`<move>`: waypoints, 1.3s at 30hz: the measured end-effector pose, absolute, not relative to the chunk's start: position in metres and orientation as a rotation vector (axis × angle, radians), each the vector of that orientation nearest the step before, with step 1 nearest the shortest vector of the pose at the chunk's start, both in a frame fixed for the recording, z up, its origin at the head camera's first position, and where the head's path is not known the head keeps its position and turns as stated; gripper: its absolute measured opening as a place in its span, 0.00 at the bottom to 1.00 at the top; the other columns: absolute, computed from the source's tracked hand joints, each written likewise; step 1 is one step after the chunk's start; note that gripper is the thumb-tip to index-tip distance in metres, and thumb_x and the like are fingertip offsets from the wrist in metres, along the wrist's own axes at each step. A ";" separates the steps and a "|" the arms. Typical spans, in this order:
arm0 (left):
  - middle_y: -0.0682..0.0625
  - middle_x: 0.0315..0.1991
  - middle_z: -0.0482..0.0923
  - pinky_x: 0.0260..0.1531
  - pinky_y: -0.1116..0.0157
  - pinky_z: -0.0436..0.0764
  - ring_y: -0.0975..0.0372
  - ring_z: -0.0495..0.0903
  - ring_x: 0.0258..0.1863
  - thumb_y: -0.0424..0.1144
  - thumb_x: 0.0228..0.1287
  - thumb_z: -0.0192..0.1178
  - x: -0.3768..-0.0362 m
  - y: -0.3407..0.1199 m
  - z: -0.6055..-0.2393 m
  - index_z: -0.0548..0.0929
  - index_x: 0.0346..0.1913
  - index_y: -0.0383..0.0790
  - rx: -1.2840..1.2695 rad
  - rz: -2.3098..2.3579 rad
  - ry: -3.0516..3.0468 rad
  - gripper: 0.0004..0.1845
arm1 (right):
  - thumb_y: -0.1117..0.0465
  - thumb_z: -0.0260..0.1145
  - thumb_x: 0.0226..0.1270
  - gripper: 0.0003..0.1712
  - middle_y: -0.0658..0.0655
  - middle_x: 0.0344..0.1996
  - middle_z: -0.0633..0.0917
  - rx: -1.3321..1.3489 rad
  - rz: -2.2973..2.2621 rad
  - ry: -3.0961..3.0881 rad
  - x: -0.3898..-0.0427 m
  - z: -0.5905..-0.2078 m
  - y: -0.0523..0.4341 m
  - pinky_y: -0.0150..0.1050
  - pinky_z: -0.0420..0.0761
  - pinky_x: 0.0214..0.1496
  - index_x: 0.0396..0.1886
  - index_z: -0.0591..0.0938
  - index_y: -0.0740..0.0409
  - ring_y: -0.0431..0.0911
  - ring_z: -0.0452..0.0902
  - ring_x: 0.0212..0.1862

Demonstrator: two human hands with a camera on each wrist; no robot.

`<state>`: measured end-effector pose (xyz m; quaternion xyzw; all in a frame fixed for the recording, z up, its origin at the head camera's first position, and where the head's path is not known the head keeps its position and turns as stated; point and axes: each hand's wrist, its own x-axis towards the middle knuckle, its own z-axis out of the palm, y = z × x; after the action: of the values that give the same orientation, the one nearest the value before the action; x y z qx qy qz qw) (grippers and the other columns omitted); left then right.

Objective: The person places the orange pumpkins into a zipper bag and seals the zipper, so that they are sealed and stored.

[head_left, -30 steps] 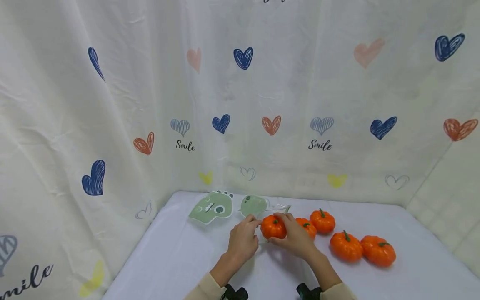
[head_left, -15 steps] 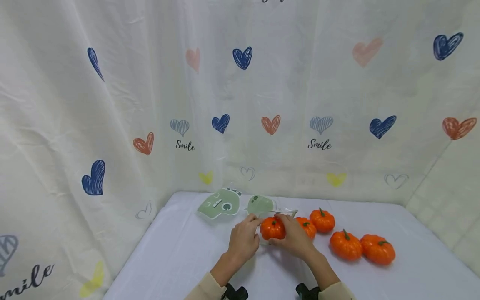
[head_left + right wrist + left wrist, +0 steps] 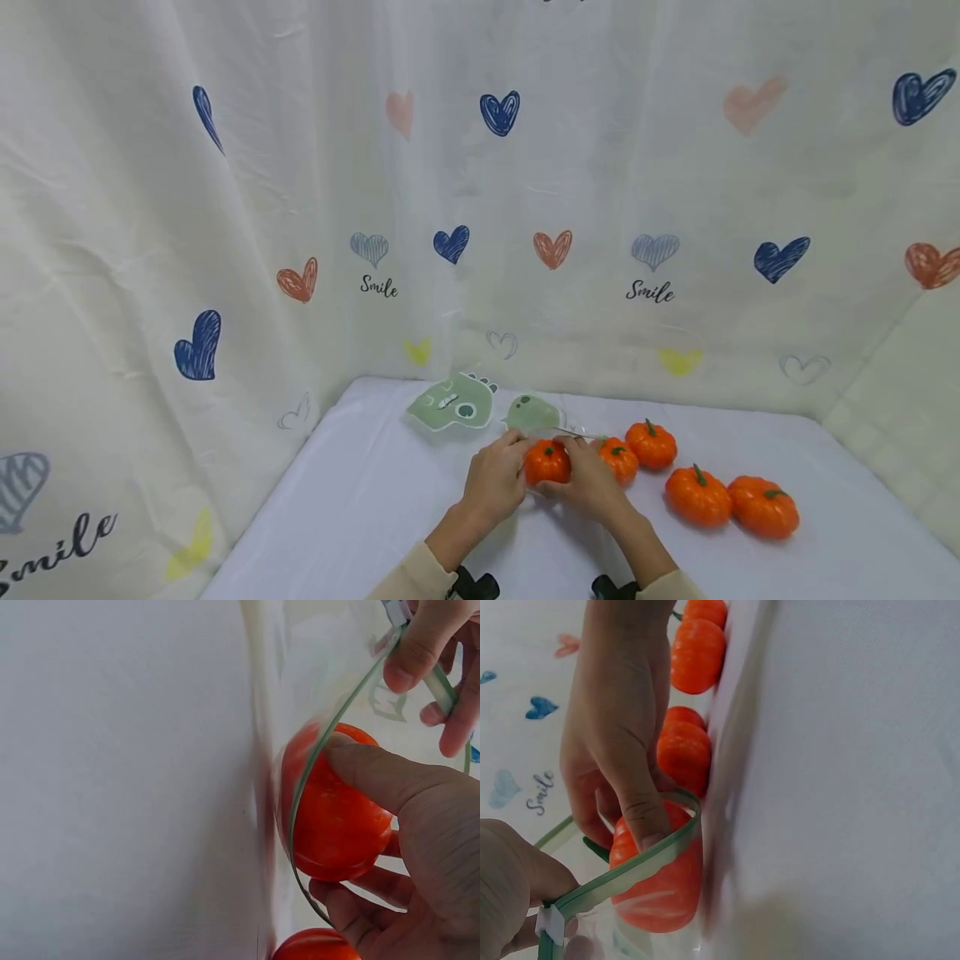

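A small orange pumpkin (image 3: 546,463) sits in the mouth of a clear zip bag (image 3: 534,414) printed with a green dinosaur. My right hand (image 3: 588,479) grips this pumpkin (image 3: 334,817), thumb on top and fingers beneath. My left hand (image 3: 497,477) pinches the bag's green zip edge (image 3: 622,877) and holds the mouth wide. In the left wrist view the green edge crosses the pumpkin (image 3: 660,896) just below the right hand's thumb (image 3: 641,817). The right wrist view shows the left hand's fingers (image 3: 435,645) on the zip strip.
Several more orange pumpkins lie in a row to the right: (image 3: 619,459), (image 3: 651,444), (image 3: 698,497), (image 3: 763,507). A second green dinosaur bag (image 3: 452,403) lies flat at the back. White tablecloth (image 3: 360,508); a heart-print curtain (image 3: 225,250) closes the back and sides.
Both hands and the pumpkin have sunk slightly toward the table, and the pumpkin sits further into the bag's mouth. The dinosaur bags have shifted a little to the right.
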<state>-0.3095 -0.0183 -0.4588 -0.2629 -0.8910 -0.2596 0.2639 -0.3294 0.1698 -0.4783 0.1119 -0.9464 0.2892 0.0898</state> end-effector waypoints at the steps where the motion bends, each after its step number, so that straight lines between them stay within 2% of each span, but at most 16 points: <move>1: 0.52 0.41 0.84 0.39 0.70 0.85 0.65 0.84 0.33 0.27 0.56 0.71 -0.309 -0.017 -0.459 0.89 0.53 0.41 -0.716 -0.697 -2.413 0.20 | 0.45 0.83 0.49 0.47 0.63 0.63 0.81 0.326 0.853 -2.820 -0.329 -0.479 0.170 0.65 0.76 0.65 0.66 0.76 0.57 0.59 0.78 0.61; 14: 0.54 0.41 0.83 0.41 0.71 0.86 0.64 0.86 0.36 0.28 0.54 0.72 -0.310 -0.016 -0.460 0.89 0.54 0.43 -0.711 -0.632 -2.389 0.22 | 0.48 0.83 0.49 0.46 0.60 0.60 0.84 0.327 0.887 -2.802 -0.332 -0.480 0.165 0.61 0.79 0.63 0.67 0.76 0.57 0.55 0.81 0.58; 21: 0.54 0.41 0.82 0.40 0.72 0.85 0.64 0.85 0.35 0.27 0.53 0.73 -0.310 -0.017 -0.459 0.89 0.55 0.43 -0.731 -0.634 -2.374 0.23 | 0.51 0.83 0.51 0.45 0.64 0.61 0.83 0.319 0.908 -2.778 -0.333 -0.482 0.164 0.63 0.76 0.66 0.66 0.76 0.62 0.58 0.79 0.61; 25: 0.55 0.41 0.83 0.35 0.73 0.84 0.64 0.84 0.33 0.26 0.52 0.71 -0.311 -0.016 -0.460 0.89 0.54 0.43 -0.740 -0.610 -2.353 0.23 | 0.55 0.82 0.52 0.43 0.67 0.62 0.81 0.332 0.949 -2.771 -0.331 -0.482 0.165 0.63 0.75 0.66 0.67 0.75 0.64 0.61 0.78 0.62; 29: 0.56 0.41 0.83 0.30 0.73 0.81 0.64 0.84 0.32 0.24 0.49 0.69 -0.311 -0.016 -0.461 0.89 0.53 0.43 -0.752 -0.600 -2.326 0.25 | 0.59 0.81 0.53 0.41 0.67 0.60 0.81 0.354 0.959 -2.753 -0.328 -0.482 0.166 0.55 0.82 0.57 0.66 0.76 0.64 0.55 0.81 0.51; 33: 0.56 0.42 0.83 0.30 0.73 0.81 0.64 0.84 0.32 0.24 0.49 0.68 -0.312 -0.016 -0.464 0.89 0.54 0.43 -0.764 -0.597 -2.313 0.26 | 0.62 0.81 0.53 0.38 0.65 0.57 0.81 0.334 0.968 -2.747 -0.326 -0.481 0.167 0.44 0.84 0.45 0.64 0.78 0.63 0.45 0.79 0.40; 39: 0.56 0.43 0.84 0.33 0.72 0.84 0.64 0.86 0.34 0.24 0.50 0.68 -0.312 -0.017 -0.464 0.89 0.53 0.43 -0.761 -0.579 -2.289 0.24 | 0.66 0.80 0.54 0.33 0.64 0.55 0.81 0.334 1.024 -2.712 -0.327 -0.481 0.165 0.44 0.86 0.45 0.61 0.80 0.62 0.46 0.81 0.40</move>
<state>-0.3121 -0.0165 -0.4642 -0.2901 -0.8729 -0.2206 0.3244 -0.3268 0.1654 -0.4808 0.1139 -0.9236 0.3488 0.1114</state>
